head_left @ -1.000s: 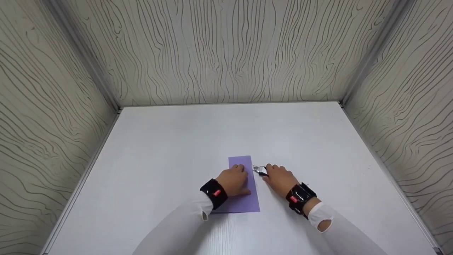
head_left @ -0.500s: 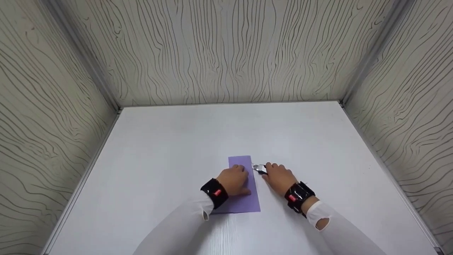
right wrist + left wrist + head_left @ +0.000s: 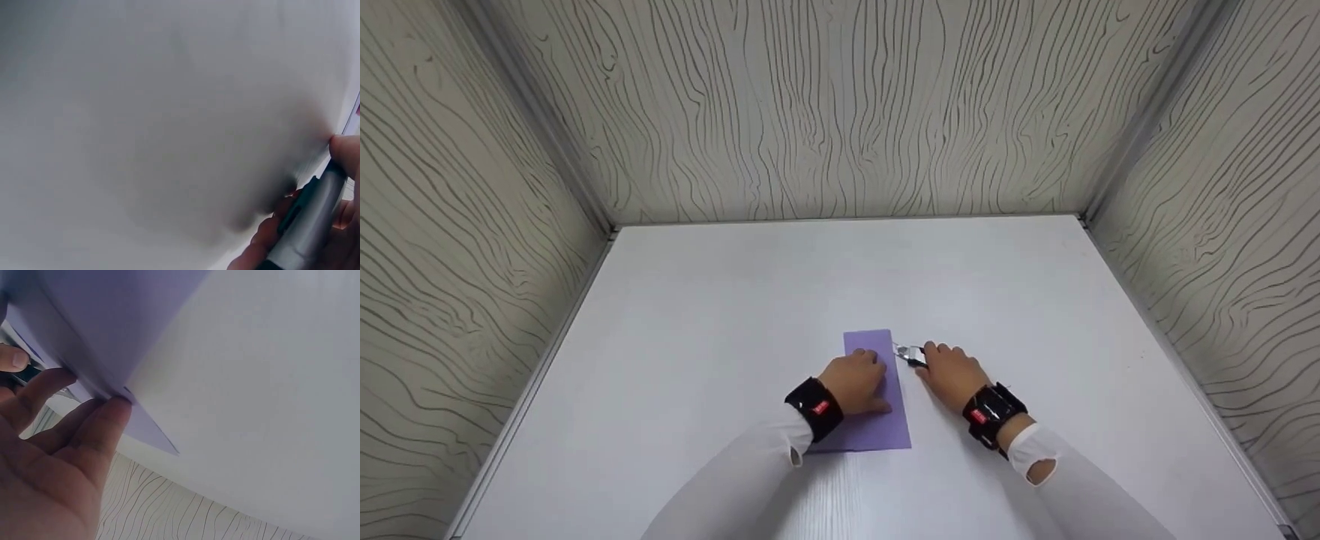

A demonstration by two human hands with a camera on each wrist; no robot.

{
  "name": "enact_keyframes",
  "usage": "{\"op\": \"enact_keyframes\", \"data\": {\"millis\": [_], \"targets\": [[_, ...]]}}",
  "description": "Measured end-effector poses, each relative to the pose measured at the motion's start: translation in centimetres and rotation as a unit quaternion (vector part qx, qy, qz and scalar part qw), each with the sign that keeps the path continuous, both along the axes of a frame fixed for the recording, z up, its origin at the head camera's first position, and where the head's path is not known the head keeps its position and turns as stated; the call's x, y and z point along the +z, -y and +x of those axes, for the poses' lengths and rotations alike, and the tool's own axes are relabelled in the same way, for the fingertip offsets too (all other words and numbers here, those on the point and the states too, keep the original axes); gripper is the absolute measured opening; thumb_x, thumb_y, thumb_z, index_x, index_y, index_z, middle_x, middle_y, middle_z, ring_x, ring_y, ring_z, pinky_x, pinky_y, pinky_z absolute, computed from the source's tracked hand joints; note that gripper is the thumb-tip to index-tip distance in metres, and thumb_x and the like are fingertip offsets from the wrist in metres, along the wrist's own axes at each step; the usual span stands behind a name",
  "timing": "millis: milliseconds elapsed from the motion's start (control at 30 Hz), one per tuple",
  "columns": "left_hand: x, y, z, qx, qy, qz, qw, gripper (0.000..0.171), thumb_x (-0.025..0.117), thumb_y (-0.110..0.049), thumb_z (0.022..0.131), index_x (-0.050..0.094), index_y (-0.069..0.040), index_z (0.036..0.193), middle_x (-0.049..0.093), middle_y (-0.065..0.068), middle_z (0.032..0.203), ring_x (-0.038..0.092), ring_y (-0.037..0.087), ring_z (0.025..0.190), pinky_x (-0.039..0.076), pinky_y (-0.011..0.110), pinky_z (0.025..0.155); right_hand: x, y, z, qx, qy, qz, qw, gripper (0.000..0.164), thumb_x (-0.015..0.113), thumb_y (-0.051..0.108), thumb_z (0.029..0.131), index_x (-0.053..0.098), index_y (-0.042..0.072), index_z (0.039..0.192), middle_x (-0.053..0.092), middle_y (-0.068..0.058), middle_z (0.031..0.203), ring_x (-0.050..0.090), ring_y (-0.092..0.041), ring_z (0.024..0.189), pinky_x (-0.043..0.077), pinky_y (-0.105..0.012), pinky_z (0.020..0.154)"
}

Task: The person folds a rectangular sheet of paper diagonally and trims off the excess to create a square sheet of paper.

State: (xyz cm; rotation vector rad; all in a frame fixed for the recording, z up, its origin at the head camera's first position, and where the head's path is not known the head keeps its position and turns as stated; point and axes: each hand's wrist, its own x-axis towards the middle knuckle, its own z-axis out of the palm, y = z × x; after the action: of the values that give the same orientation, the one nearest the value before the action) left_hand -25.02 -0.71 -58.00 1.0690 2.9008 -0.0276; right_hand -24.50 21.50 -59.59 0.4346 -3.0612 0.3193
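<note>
A sheet of purple paper (image 3: 877, 433), which looks folded or layered, lies on the white table in the head view. My left hand (image 3: 853, 384) rests on it with fingers spread, and in the left wrist view its fingertips (image 3: 119, 405) press on the paper. My right hand (image 3: 956, 379) grips a silver-and-black hand tool (image 3: 912, 355) whose narrow metal tip sits at the paper's right edge. In the right wrist view, fingers curl round the tool's grey body (image 3: 315, 225), which carries a dark slider-like part; I cannot tell the tool's kind.
The white tabletop (image 3: 720, 300) spreads out on all sides of the paper. Wood-grain panels (image 3: 840, 112) stand behind it and at both sides, joined by grey corner strips. Both wrists wear black straps (image 3: 994, 414) over white sleeves.
My right hand and the tool have slid slightly away from me along the paper's right edge. The left hand and the paper keep their place.
</note>
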Motion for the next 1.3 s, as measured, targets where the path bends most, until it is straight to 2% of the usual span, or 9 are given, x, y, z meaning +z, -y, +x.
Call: {"op": "enact_keyframes", "data": {"millis": [400, 633, 900, 1300], "targets": [[0.9, -0.1, 0.5, 0.0, 0.007, -0.008, 0.9999, 0.059, 0.082, -0.063, 0.09, 0.075, -0.01, 0.116, 0.073, 0.006, 0.116, 0.068, 0.019, 0.101, 0.064, 0.035, 0.086, 0.7, 0.5, -0.1, -0.013, 0.01, -0.003, 1.0, 0.031, 0.071, 0.028, 0.106, 0.061, -0.002, 0.11, 0.066, -0.018, 0.089, 0.065, -0.038, 0.079, 0.059, -0.056, 0.067], [0.7, 0.0, 0.3, 0.001, 0.008, -0.006, 0.9999, 0.059, 0.082, -0.063, 0.09, 0.075, -0.011, 0.116, 0.073, 0.006, 0.116, 0.068, 0.019, 0.101, 0.064, 0.035, 0.086, 0.6, 0.5, -0.3, -0.004, 0.003, -0.007, 1.0, 0.032, 0.069, 0.027, 0.107, 0.061, -0.003, 0.113, 0.066, -0.02, 0.091, 0.066, -0.04, 0.08, 0.059, -0.057, 0.067], [0.6, -0.1, 0.3, -0.006, -0.004, -0.005, 1.0, 0.057, 0.083, -0.062, 0.089, 0.076, -0.01, 0.113, 0.074, 0.006, 0.115, 0.068, 0.019, 0.102, 0.064, 0.034, 0.086, 0.4, 0.4, -0.7, -0.005, -0.006, 0.005, 1.0, 0.031, 0.069, 0.028, 0.107, 0.059, -0.002, 0.107, 0.064, -0.019, 0.086, 0.065, -0.038, 0.076, 0.058, -0.057, 0.063], [0.7, 0.1, 0.3, -0.006, -0.006, -0.008, 0.9999, 0.06, 0.082, -0.063, 0.09, 0.076, -0.01, 0.118, 0.073, 0.005, 0.114, 0.068, 0.019, 0.1, 0.064, 0.034, 0.086, 1.1, 0.7, -1.1, -0.016, 0.024, -0.004, 1.0, 0.033, 0.068, 0.027, 0.108, 0.061, -0.004, 0.115, 0.067, -0.021, 0.093, 0.068, -0.042, 0.083, 0.059, -0.059, 0.069]]}}
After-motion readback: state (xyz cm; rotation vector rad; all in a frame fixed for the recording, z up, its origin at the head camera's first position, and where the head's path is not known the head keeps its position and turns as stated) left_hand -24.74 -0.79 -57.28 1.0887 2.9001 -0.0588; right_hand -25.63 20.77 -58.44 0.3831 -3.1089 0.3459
